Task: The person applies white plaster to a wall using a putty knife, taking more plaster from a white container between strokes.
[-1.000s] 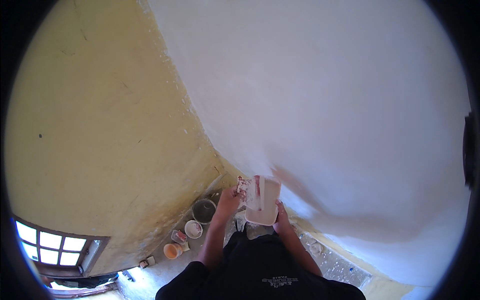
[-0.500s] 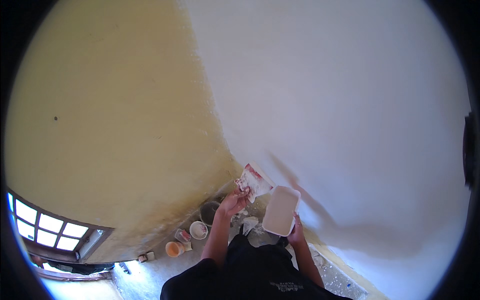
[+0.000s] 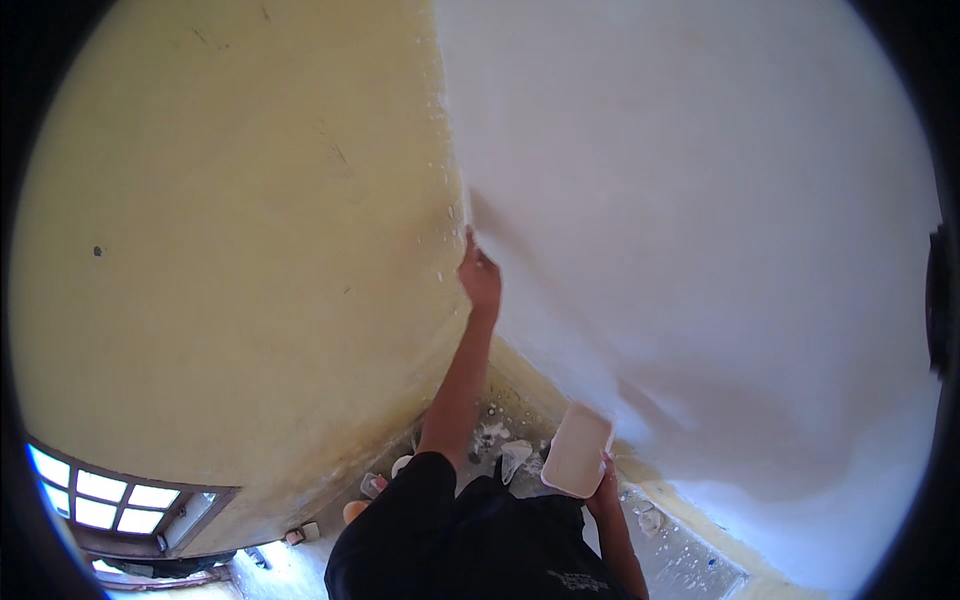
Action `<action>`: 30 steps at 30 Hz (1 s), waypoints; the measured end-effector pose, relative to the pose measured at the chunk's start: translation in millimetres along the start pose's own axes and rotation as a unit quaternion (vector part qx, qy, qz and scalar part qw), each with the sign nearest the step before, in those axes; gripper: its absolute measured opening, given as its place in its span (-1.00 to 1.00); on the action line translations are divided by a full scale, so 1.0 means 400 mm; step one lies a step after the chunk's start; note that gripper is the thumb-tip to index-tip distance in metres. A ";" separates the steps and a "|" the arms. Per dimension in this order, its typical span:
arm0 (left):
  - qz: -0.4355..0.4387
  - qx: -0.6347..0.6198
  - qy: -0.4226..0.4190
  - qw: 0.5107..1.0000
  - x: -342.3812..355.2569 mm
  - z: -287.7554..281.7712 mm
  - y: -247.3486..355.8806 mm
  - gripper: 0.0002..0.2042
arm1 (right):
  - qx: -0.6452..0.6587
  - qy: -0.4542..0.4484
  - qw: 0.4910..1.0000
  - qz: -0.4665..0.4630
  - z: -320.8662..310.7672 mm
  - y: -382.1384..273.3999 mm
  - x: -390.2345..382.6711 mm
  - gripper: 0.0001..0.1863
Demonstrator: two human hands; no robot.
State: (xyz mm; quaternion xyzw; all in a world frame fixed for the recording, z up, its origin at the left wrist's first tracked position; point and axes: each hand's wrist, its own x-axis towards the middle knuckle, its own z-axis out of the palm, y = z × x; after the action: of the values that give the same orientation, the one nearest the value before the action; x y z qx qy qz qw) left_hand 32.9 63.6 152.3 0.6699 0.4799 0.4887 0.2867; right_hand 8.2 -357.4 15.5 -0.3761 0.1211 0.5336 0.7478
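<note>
My left hand (image 3: pixel 480 275) reaches up to the corner where the yellow wall (image 3: pixel 230 200) meets the white-coated wall (image 3: pixel 680 200). Its index finger points up along the joint and its other fingers are curled; what it holds is hidden. Lower right, my right hand (image 3: pixel 606 480) grips the right edge of a shallow, pale rectangular tray (image 3: pixel 577 450) with a smooth cream surface. Behind my dark-clothed body, a white crumpled item (image 3: pixel 515 460) lies on the splattered floor.
A multi-pane window (image 3: pixel 97 496) is at lower left. Small containers (image 3: pixel 374 484), partly hidden by my left arm, stand along the wall's foot. A small block (image 3: pixel 300 533) lies farther left. The concrete floor (image 3: pixel 700 550) has white splashes.
My left hand has moved up to the wall corner; the stained scraper it held is no longer visible. My right hand and the tray have shifted rightward and down.
</note>
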 end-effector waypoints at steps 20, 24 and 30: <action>-0.055 0.044 -0.105 0.992 0.127 -0.034 -0.255 -0.79 | -0.014 0.008 0.998 -0.063 0.122 -0.024 0.062 -0.50; -0.081 0.033 -0.091 0.992 0.177 -0.067 -0.235 -0.80 | -0.027 0.005 0.998 -0.058 0.156 -0.006 0.048 -0.49; -0.092 0.055 -0.069 0.992 0.197 -0.084 -0.203 -0.81 | -0.022 0.005 0.998 -0.057 0.164 0.015 0.031 -0.47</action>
State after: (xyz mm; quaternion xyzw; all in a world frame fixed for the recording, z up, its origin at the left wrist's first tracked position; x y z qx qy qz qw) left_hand -23.1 163.9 125.2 0.6699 0.5447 0.3858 0.3251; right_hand -6.5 -302.5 50.9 -0.4015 0.0914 0.4907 0.7679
